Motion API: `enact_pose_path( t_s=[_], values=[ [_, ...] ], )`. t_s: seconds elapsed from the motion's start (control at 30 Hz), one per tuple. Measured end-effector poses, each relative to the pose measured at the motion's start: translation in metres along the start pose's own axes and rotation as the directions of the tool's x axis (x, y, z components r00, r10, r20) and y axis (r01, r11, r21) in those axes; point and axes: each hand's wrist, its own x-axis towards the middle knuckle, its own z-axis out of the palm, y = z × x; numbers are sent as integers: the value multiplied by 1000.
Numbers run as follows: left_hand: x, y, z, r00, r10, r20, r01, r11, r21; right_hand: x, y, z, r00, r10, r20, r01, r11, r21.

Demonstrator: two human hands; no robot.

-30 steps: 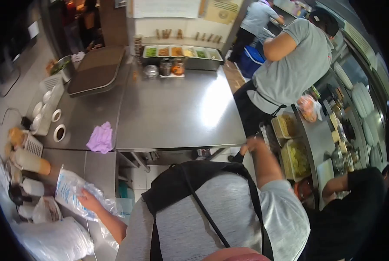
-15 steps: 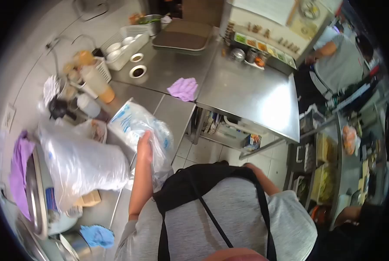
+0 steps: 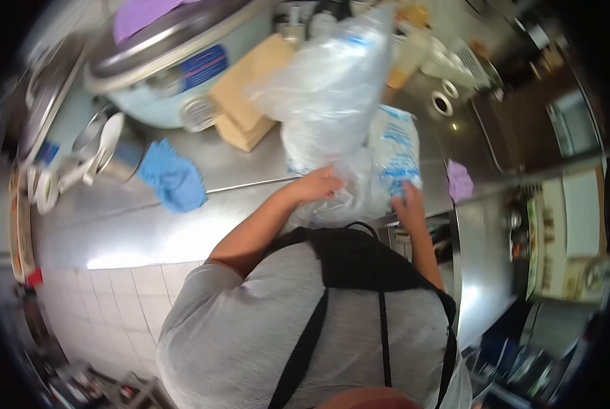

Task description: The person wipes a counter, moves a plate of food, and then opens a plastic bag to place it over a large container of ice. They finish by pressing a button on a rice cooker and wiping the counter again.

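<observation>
A large clear plastic bag (image 3: 332,82), bulging and crinkled, lies on the steel counter in front of me. Beside it is a clear plastic package with blue print (image 3: 395,140). My left hand (image 3: 318,185) is closed on the loose near part of the clear plastic, its fingertips partly hidden in the folds. At the near edge of the blue-printed package is my right hand (image 3: 410,204), fingers apart and touching it or very close. Motion blur softens both hands.
Brown paper bags (image 3: 247,95), a blue cloth (image 3: 172,177) and a large lidded container (image 3: 148,88) stand to the left. Metal pots (image 3: 121,146) are farther left. On the right are a purple cloth (image 3: 459,180), a small dark-filled cup (image 3: 442,103) and a brown tray (image 3: 523,126).
My view has turned left along the counter. My right hand has come from beside my body up to the blue-printed package. My left hand now grips the clear plastic nearer the counter's edge.
</observation>
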Motion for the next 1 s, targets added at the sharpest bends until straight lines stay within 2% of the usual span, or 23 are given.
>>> enact_pose_path(
  t_s=[0.03, 0.13, 0.17, 0.23, 0.3, 0.37, 0.43, 0.5, 0.57, 0.63, 0.7, 0.77, 0.83, 0.87, 0.9, 0.93, 1.0],
  values=[
    [-7, -3, -3, 1000, -10, 24, 10, 1000, -15, -5, -1, 9, 998, -54, 41, 61, 980, -190],
    [-33, -12, -20, 986, 164, 32, -166, 950, 263, -17, 3, 24, 995, -86, -50, 74, 975, -208],
    [-34, -33, -34, 953, 299, 38, -299, 920, 254, -19, 3, 24, 993, -88, -74, 72, 979, -191],
    [-56, -38, -63, 962, 244, -124, -183, 911, 368, -29, 8, 29, 992, -76, -104, 61, 988, -140],
    [-81, -28, -96, 958, 19, -286, 123, 875, 469, -38, 12, 34, 987, -75, -141, 51, 984, -169],
    [-99, -32, -117, 823, 203, -530, -63, 960, 271, -45, 4, 34, 984, -42, -175, 7, 980, -199],
    [-121, -14, -137, 742, 251, -622, 111, 869, 482, -46, 2, 38, 981, -41, -191, 0, 977, -211],
    [-129, -24, -165, 674, 139, -726, 324, 828, 459, -46, 5, 34, 979, -46, -199, 7, 981, -194],
    [-128, -28, -155, 676, 161, -719, -31, 981, 191, -49, 7, 29, 977, -47, -207, 16, 989, -150],
    [-126, -16, -123, 687, 148, -712, -34, 984, 172, -50, 12, 26, 966, -47, -254, 37, 998, -43],
    [-117, -20, -106, 715, 61, -697, -39, 998, 48, -48, 6, 19, 960, 19, -280, -20, 1000, 1],
    [-112, -20, -97, 759, 80, -646, -78, 996, 32, -49, 6, 23, 942, 65, -330, -44, 997, 69],
    [-113, -22, -100, 796, 95, -598, -79, 995, 53, -55, 3, 26, 950, 102, -296, -67, 990, 124],
    [-115, -20, -98, 754, 120, -646, -123, 992, 41, -57, 4, 23, 951, 117, -287, -76, 986, 149],
    [-115, -18, -95, 711, 154, -686, -182, 983, 32, -58, 5, 17, 948, 10, -318, 13, 997, 70],
    [-113, -16, -93, 664, 188, -724, -249, 968, 23, -55, 14, 17, 950, 141, -279, -63, 961, 270],
    [-110, -22, -96, 669, 227, -708, -321, 947, 1, -47, 36, 13, 924, 357, -134, -202, 757, 621]
  ],
)
